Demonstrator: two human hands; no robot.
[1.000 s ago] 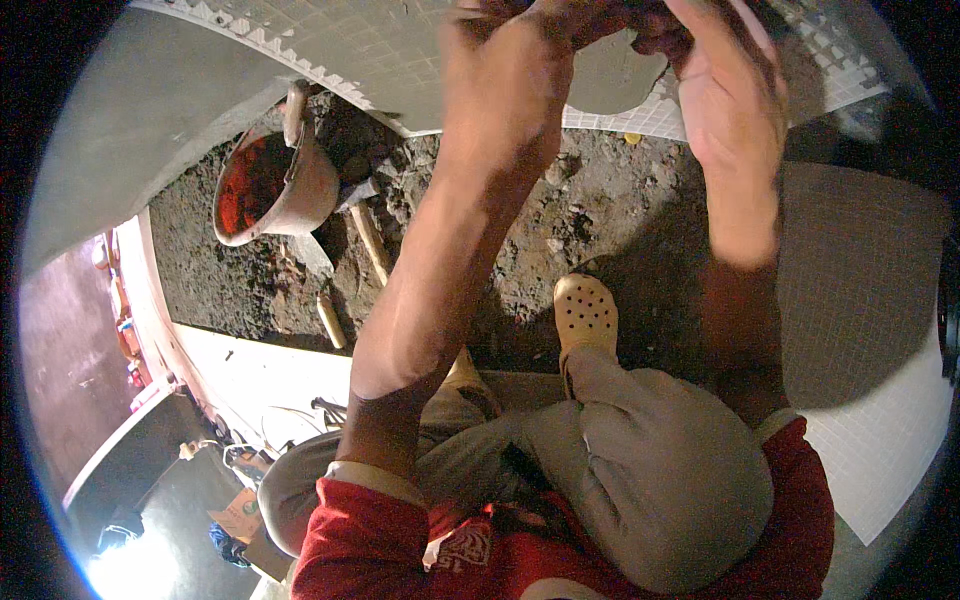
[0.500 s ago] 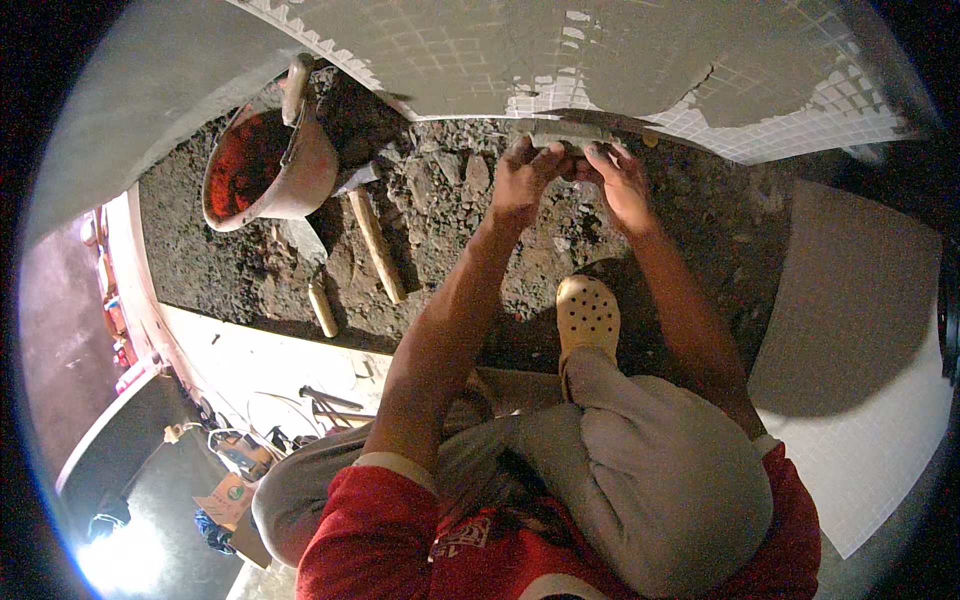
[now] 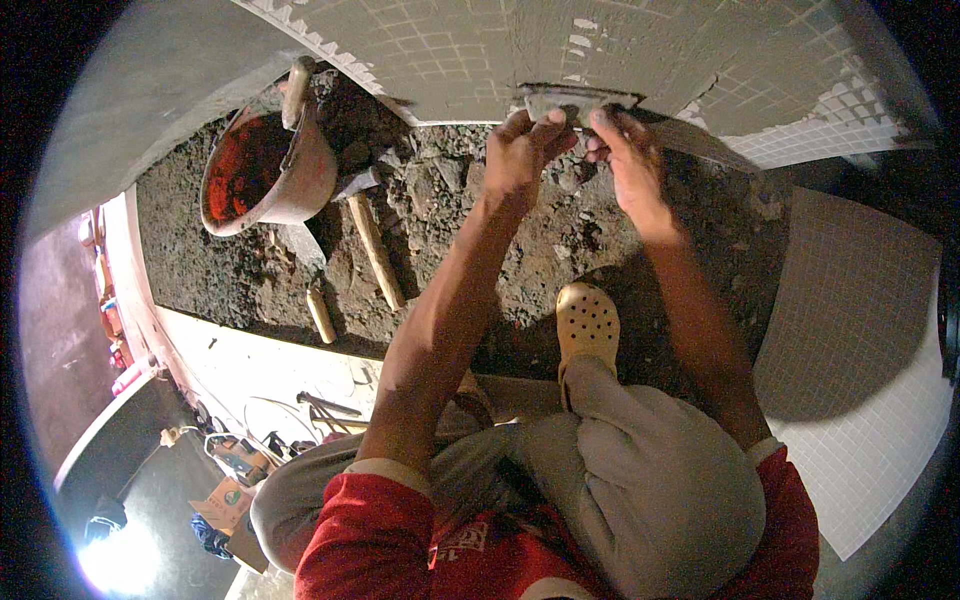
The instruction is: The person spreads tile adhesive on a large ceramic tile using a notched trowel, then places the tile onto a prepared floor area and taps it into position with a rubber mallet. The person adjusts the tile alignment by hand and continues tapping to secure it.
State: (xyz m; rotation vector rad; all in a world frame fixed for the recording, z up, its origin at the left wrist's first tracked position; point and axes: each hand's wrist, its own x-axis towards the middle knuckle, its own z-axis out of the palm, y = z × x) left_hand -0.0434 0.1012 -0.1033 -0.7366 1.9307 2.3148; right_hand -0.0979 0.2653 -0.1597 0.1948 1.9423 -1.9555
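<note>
Low on the mosaic-tiled wall (image 3: 450, 60), smeared with grey paste, a flat grey spreader (image 3: 572, 103) lies against the surface, a dark line along its upper edge. My left hand (image 3: 518, 165) is closed on its left part, thumb on the near face. At the other end, my right hand (image 3: 638, 170) pinches it with thumb and fingers, though the fingertips behind it are partly hidden. Small white tiles show through the paste above the spreader and along the wall's lower edge.
Rubble-strewn soil (image 3: 450, 260) lies below the wall. At left stand a tilted bucket (image 3: 305, 180) with a reddish inside, a wood-handled trowel (image 3: 319, 312) and a hammer (image 3: 374, 255). A tile sheet (image 3: 840, 440) lies at right. My yellow clog (image 3: 587, 318) rests near the middle.
Both hands have moved slightly up the wall with the spreader, whose face now shows more plainly. My right hand has turned a little, its fingers more spread.
</note>
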